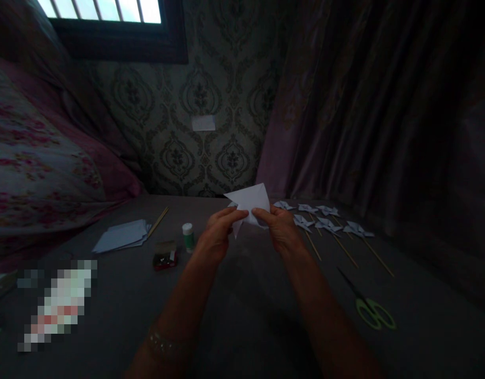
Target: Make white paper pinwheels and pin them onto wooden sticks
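Observation:
A white paper pinwheel (252,202), cut and partly folded, is held up above the table between both hands. My left hand (220,229) pinches its left side, thumb on top. On the other side my right hand (279,223) grips the paper with its thumb near the middle; the fingers behind are hidden. Several finished paper pinwheels (327,225) on thin wooden sticks (347,251) lie to the right of my right hand. Left of my left wrist stand a glue stick (188,238) with a white cap and a small open box (165,258) of dark pins or tacks.
A stack of white paper (121,236) lies at the left, with bare wooden sticks (159,222) beside it. Scissors (370,308) with green handles rest at the right front. Floral fabric (40,158) borders the left, curtains (337,105) the right, and a patterned wall (226,89) the back.

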Demonstrator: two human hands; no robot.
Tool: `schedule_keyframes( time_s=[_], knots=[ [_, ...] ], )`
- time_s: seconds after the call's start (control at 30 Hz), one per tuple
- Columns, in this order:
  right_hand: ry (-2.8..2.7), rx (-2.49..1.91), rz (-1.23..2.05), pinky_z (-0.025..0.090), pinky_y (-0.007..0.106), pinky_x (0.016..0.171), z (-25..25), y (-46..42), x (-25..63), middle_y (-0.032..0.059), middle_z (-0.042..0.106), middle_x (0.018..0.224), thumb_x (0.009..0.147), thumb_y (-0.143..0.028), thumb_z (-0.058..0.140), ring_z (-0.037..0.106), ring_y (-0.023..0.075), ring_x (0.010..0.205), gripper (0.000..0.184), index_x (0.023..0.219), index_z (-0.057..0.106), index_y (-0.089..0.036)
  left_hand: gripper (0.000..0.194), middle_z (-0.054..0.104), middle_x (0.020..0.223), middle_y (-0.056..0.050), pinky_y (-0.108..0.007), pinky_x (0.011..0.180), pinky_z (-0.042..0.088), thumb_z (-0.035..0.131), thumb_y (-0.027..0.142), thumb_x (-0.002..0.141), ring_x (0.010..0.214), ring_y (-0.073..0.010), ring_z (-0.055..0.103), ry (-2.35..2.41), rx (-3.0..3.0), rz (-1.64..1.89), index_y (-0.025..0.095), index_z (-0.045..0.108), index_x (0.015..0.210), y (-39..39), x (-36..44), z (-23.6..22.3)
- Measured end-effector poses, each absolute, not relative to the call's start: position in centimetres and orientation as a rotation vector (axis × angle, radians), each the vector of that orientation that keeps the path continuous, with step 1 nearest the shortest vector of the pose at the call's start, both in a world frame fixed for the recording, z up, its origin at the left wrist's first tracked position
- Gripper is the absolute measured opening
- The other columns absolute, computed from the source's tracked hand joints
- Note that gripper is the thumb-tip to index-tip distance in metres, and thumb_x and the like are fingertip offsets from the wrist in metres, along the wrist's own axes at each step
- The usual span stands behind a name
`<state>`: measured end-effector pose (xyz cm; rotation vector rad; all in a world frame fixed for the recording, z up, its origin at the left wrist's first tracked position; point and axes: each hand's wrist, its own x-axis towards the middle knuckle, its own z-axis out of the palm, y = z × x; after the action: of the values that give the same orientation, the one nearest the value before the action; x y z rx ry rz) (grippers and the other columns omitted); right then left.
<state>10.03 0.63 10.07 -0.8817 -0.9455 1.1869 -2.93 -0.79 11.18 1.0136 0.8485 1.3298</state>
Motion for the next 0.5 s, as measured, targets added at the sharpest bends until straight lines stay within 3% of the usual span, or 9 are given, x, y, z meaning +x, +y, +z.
schedule_keyframes(
  time_s=[0.27,0.5],
  knots=[
    [-0.957,-0.867,1.129,0.046,0.028,0.061,9.8,0.5,9.1,0.0008,0.071,0.069,0.053,-0.028,0.077,0.061,0.0149,0.06,0.026,0.075,0.07,-0.017,0.012,0.062,0.061,-0.001,-0.025,0.058,0.041,0.074,0.022,0.056,0.057,-0.013,0.055,0.804,0.995,1.433,0.016,0.064,0.059,-1.0,-2.4,10.7],
    [-0.948,-0.857,1.095,0.046,0.029,0.062,9.7,0.1,8.5,0.0011,0.07,0.07,0.055,-0.032,0.075,0.062,0.0161,0.061,0.023,0.072,0.069,-0.018,0.013,0.062,0.061,0.0,-0.025,0.057,0.039,0.072,0.024,0.057,0.056,-0.0122,0.054,0.843,0.985,1.455,0.015,0.068,0.065,-1.0,-2.3,10.7]
  ],
)
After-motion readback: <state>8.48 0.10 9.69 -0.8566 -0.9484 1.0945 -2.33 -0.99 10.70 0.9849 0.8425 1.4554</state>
